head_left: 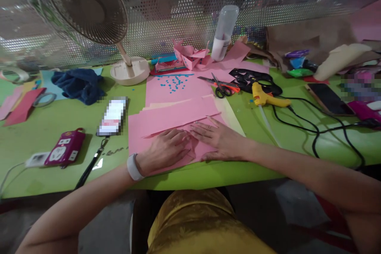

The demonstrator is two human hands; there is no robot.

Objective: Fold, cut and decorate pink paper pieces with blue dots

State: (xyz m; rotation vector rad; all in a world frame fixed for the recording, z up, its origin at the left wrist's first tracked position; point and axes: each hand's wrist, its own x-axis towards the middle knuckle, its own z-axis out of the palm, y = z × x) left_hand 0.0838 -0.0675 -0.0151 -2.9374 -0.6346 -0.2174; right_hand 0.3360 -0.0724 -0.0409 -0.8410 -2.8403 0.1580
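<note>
Lying palm-down on the pink paper [178, 117] at the table's [190, 180] front edge, my left hand [168, 149] and right hand [218, 139] are flattened, fingers slightly parted — I can't see what they cover. Beyond the sheets lie black scissors [219, 84]; to the right, a yellow glue gun [263, 97]. Farther left stands a fan [92, 10] — cropped at the top — and a nearer phone [113, 117] shows only a pixelated screen.
</note>
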